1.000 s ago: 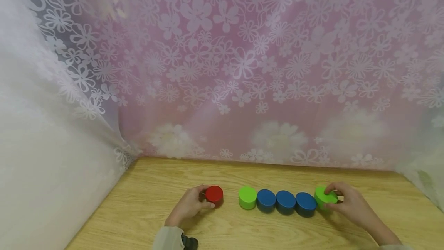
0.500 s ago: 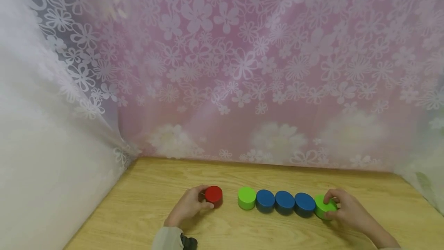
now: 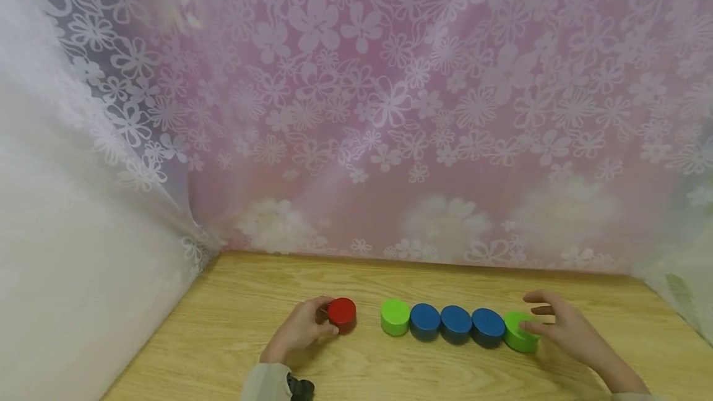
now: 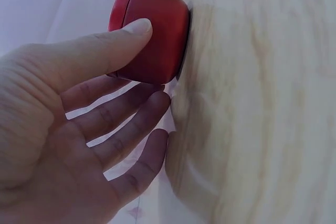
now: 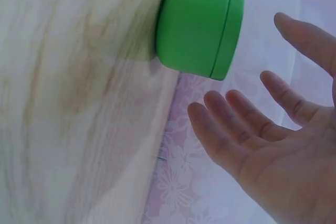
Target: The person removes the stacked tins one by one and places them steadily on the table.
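Observation:
My left hand point(image 3: 301, 328) holds a red round lidded tin point(image 3: 342, 315) between thumb and fingers; in the left wrist view the thumb lies on the red tin's point(image 4: 157, 35) side, its base at the table. My right hand point(image 3: 568, 328) has its fingers spread beside a green round tin point(image 3: 520, 332) at the right end of a row. In the right wrist view a gap shows between the fingers and that green tin point(image 5: 199, 30). The row runs on leftward with three blue tins point(image 3: 426, 321) and another green tin point(image 3: 395, 317), side by side.
All the tins stand on a wood-grain table point(image 3: 267, 277). A pink flowered curtain point(image 3: 356, 141) hangs along the back edge, and a pale cloth point(image 3: 83, 252) closes off the left side. A gap separates the red tin from the row.
My right hand drew the right-hand green tin slightly nearer, into line against the blue tins, then released it and spread its fingers. My left hand stays on the red tin.

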